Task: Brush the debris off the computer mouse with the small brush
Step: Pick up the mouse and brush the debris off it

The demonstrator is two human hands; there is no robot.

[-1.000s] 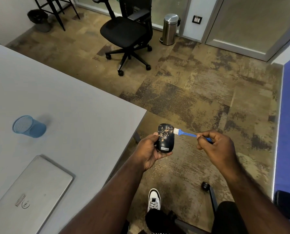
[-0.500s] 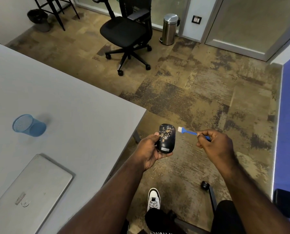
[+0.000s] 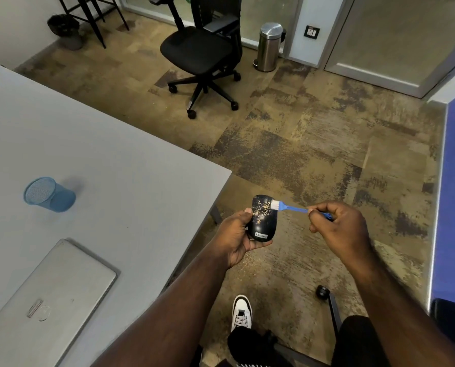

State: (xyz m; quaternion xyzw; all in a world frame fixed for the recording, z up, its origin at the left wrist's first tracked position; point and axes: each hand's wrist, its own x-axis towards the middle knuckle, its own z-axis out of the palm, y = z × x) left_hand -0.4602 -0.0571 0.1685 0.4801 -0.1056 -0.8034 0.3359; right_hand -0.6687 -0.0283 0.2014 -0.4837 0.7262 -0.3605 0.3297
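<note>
Left hand (image 3: 235,235) cups speckled mouse (image 3: 264,218); right hand (image 3: 339,226) pinches brush (image 3: 287,207), bristles seemingly touching; table (image 3: 141,165) corner beside.

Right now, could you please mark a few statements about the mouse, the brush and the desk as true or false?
1. The left hand holds the black mouse out past the edge of the grey table, over the floor. True.
2. The mouse is already clean. False: golden specks of debris still cover its upper half.
3. The right hand pinches the blue brush by its handle, with the white bristles at the right edge of the mouse. True.
4. The laptop on the table is open. False: its lid is shut.
5. The blue mesh cup stands on top of the laptop. False: it sits on the table, apart from the laptop.
</note>
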